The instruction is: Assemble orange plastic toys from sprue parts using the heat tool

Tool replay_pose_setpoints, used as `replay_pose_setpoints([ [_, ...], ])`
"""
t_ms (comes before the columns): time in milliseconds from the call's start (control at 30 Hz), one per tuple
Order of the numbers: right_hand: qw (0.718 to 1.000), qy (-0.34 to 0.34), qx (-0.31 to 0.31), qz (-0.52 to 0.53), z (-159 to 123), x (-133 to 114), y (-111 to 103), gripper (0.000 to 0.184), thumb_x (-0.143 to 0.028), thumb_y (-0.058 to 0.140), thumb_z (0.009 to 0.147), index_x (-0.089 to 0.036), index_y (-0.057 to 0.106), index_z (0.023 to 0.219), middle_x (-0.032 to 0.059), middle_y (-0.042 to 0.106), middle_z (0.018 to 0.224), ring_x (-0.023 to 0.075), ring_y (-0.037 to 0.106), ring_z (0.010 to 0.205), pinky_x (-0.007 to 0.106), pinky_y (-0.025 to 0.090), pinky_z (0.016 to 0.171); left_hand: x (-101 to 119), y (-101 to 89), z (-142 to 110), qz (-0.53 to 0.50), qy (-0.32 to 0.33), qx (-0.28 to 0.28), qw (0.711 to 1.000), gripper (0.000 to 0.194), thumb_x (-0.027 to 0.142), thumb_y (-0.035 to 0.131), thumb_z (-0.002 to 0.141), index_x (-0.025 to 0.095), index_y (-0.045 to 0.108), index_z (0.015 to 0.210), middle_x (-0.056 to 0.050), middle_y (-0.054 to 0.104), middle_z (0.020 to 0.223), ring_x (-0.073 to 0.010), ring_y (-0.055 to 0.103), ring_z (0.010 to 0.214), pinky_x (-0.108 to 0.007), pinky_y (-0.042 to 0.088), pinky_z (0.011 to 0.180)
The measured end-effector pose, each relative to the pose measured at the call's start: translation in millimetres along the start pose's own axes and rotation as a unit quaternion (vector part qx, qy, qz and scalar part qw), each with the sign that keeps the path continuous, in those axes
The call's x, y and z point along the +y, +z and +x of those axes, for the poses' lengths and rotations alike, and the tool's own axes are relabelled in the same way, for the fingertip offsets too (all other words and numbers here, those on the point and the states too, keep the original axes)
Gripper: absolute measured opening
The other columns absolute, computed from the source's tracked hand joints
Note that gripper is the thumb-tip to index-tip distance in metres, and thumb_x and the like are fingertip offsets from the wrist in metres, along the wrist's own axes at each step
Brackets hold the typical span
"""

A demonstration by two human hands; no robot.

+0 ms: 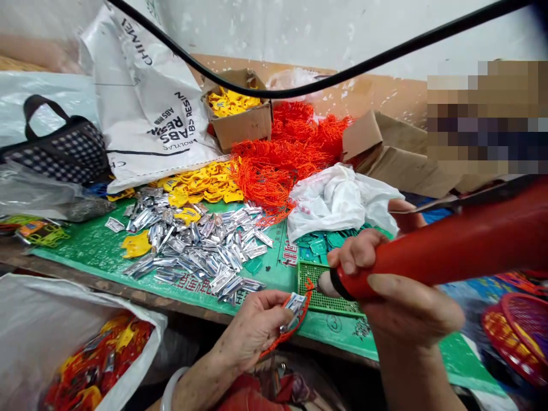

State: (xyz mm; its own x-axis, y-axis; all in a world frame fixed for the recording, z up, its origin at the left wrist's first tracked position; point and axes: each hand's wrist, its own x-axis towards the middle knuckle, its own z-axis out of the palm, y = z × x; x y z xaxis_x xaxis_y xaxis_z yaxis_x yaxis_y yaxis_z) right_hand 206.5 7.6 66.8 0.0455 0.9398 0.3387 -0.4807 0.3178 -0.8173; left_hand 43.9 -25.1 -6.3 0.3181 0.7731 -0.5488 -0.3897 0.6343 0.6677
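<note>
My left hand (pixel 252 326), with a white bangle at the wrist, pinches a small silvery metal plate (pixel 293 308). A thin orange plastic strip (pixel 305 311) runs beside that plate and curves up towards a tool tip. My right hand (pixel 405 297) is wrapped round a thick red cylindrical tool (pixel 454 237) with a black ring and a pale tip (pixel 327 284). The tip hangs over a shallow green mesh tray (pixel 336 305), close to the strip's upper end; whether they touch, I cannot tell. Left of the tray lies a heap of silvery metal plates (pixel 214 245).
Yellow plastic pieces (pixel 205 182) and tangled orange plastic strips (pixel 274 171) lie behind the heap. A carton (pixel 244 128) holds more yellow pieces. Front left, a white sack (pixel 85 302) contains red and yellow items. A black cable (pixel 274 91) crosses above. A red basket (pixel 518 337) stands right.
</note>
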Motion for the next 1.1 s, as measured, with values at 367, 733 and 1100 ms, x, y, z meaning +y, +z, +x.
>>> replay_pose_setpoints([
  [367,0.996,0.028,-0.049,0.065,-8.0,11.7,8.2,0.057,-0.019,0.081,0.068,-0.037,0.062,0.119,-0.0044,0.063,0.07,0.0134,0.058,0.062,0.033,0.054,0.07,-9.9,-16.5,6.6,-0.056,-0.057,-0.053,0.995,0.013,0.015,0.079,0.059,0.011,0.074,0.07,-0.002,0.066,0.058,-0.0093,0.054,0.047,-0.022,0.043,0.053],
  [733,0.994,0.029,-0.067,0.083,-12.3,14.1,3.1,0.045,-0.018,0.079,0.07,-0.037,0.065,0.109,-0.0035,0.063,0.073,0.0133,0.059,0.064,0.032,0.052,0.07,-10.6,-17.1,9.4,-0.072,-0.076,-0.07,0.992,0.011,0.016,0.075,0.058,0.011,0.071,0.067,0.005,0.053,0.047,-0.0011,0.029,0.033,-0.019,0.016,0.035],
  [1100,0.994,0.035,-0.054,0.084,-14.6,13.6,2.1,0.045,-0.02,0.079,0.069,-0.037,0.065,0.108,-0.0039,0.063,0.072,0.0132,0.059,0.064,0.033,0.052,0.072,-7.2,-4.1,3.2,-0.013,0.009,-0.009,1.0,0.019,0.019,0.077,0.056,0.012,0.076,0.074,-0.001,0.066,0.065,-0.0085,0.05,0.058,-0.02,0.035,0.057],
])
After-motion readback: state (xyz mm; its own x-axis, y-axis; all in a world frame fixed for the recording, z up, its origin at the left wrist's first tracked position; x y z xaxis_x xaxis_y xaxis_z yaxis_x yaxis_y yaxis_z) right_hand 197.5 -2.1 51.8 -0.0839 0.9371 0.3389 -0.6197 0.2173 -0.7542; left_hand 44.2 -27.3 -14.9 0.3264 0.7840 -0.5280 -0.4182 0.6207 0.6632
